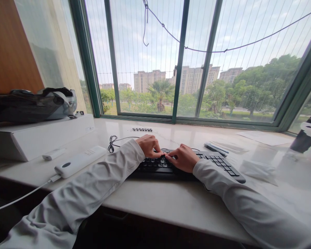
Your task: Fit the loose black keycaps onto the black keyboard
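A black keyboard (158,166) lies on the pale stone sill under both my hands. My left hand (149,146) reaches over its upper edge, thumb and index fingertip pinched together low at the keys. My right hand (183,158) comes in from the other side, its fingers curled and its fingertips close to the left ones. Whatever lies between the fingertips is too small to make out. Light squarish spots show among the keys on the left part. Behind the keyboard stands a short row of small black keycaps (142,129).
A white power bank (79,162) with a plugged cable and a small white device (54,154) lie left, near a white box (54,133) bearing a dark bag. A bundled black cable (112,143) sits behind my left sleeve. Pens (216,149) and a clear plastic bag (259,170) lie right.
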`<state>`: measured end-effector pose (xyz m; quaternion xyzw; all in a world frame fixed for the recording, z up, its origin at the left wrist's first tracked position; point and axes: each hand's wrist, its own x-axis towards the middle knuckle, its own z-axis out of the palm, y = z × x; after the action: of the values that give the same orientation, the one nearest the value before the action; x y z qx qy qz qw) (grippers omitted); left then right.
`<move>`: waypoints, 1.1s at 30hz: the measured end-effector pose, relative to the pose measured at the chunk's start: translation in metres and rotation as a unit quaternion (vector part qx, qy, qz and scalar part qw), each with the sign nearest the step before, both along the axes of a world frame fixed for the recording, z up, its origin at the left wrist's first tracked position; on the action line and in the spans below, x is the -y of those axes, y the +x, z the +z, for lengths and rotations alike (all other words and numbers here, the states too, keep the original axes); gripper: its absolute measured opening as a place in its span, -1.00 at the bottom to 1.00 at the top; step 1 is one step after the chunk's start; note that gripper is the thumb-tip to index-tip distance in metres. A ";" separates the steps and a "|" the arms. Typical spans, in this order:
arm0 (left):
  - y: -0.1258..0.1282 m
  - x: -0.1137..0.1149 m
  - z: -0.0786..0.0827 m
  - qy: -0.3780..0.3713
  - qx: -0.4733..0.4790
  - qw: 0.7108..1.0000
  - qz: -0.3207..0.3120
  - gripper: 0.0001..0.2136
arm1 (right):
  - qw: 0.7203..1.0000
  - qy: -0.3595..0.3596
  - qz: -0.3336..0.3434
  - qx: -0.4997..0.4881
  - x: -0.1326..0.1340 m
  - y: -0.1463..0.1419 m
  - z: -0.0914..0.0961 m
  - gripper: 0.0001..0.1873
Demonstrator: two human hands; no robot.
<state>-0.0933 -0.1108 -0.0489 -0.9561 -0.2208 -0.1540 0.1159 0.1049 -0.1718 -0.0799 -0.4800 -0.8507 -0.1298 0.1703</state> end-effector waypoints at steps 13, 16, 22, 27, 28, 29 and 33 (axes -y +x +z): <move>-0.001 0.009 -0.006 0.028 0.022 0.999 -0.019 -0.71 | 0.997 0.013 0.010 0.077 0.003 -0.005 0.003 -0.49; 0.001 0.007 -0.008 0.047 0.015 0.999 -0.016 -0.65 | 0.995 0.017 0.022 0.097 0.003 -0.009 0.006 -0.48; 0.001 0.008 -0.008 0.059 0.010 0.998 -0.020 -0.66 | 0.993 0.027 0.035 0.110 0.006 -0.011 0.009 -0.47; -0.006 0.006 -0.007 0.039 0.015 0.999 -0.023 -0.76 | 0.995 0.033 0.024 0.093 0.005 -0.006 0.008 -0.47; -0.008 0.003 -0.007 0.036 0.025 0.999 -0.017 -0.77 | 0.995 0.035 0.021 0.090 0.005 -0.005 0.008 -0.47; -0.009 0.000 -0.008 0.037 0.040 0.999 -0.004 -0.77 | 0.995 0.038 0.016 0.086 0.004 -0.003 0.008 -0.47; -0.014 -0.011 -0.011 0.069 0.112 0.988 0.078 -0.74 | 0.997 0.060 -0.006 0.051 0.003 -0.001 0.009 -0.50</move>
<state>-0.1073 -0.0998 -0.0600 -0.9024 -0.2954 -0.2654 0.1676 0.1035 -0.1747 -0.0708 -0.4666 -0.8462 -0.2058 0.1545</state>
